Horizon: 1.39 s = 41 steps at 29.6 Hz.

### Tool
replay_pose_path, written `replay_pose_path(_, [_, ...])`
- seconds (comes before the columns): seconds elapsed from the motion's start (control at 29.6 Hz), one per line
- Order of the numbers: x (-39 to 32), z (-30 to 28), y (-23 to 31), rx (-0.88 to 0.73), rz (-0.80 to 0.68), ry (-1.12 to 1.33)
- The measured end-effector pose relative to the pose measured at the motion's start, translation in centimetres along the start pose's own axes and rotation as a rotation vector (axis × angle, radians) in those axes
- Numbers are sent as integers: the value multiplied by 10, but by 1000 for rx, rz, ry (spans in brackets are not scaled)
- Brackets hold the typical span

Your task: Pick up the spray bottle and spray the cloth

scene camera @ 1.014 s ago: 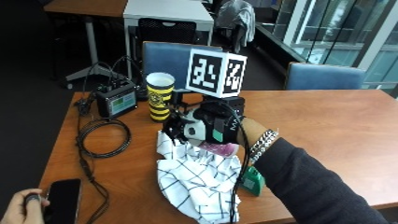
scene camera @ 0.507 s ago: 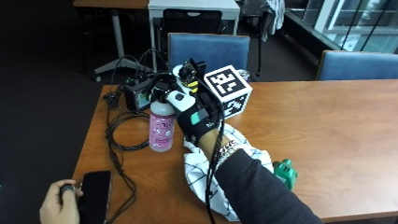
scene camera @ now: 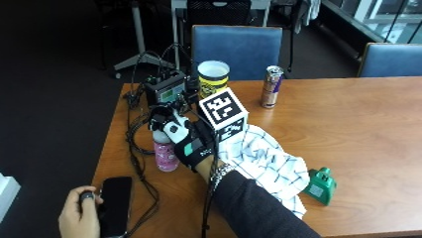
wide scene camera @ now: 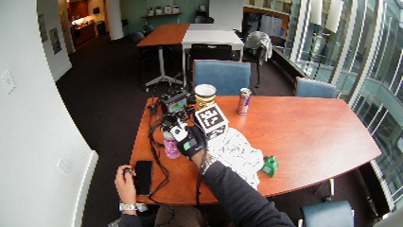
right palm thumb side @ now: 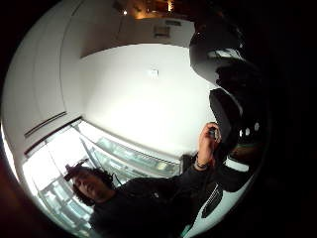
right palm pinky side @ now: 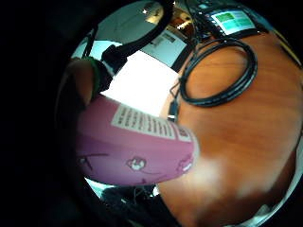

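the gloved right hand (scene camera: 188, 144) is wrapped around the top of the pink spray bottle (scene camera: 165, 153), gripping it. the bottle stands upright on the wooden table (scene camera: 342, 114), on the thumb side of the hand, and its pink body fills much of the little finger side palm view (right palm pinky side: 137, 151). the checked cloth (scene camera: 267, 163) lies just on the other side of the hand. a coiled black cable (right palm pinky side: 222, 71) lies near the bottle. the bare left hand (scene camera: 79, 215) holds a black phone (scene camera: 115, 206) at the table's edge.
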State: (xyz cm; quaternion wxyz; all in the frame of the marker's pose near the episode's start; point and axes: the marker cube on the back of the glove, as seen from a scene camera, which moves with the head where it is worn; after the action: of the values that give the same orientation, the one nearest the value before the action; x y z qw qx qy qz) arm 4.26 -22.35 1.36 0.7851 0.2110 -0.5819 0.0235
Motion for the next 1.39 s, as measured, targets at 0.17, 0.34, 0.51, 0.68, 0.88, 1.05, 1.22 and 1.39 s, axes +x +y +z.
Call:
replay_pose_path(0.17, [12,-2,-1,1,-5,58])
replay_pose_path(0.34, [7,1,-1,18,-25,86])
replay_pose_path(0.51, [-5,2,-3,32,-73,97])
replay_pose_path(0.68, [-17,-1,-4,25,-87,99])
replay_pose_path(0.88, [-31,-3,-10,30,-112,132])
replay_pose_path(1.05, [-31,-3,-11,47,-100,136])
replay_pose_path(1.22, [-19,-3,-5,50,-77,114])
replay_pose_path(1.39, [0,2,5,65,-33,87])
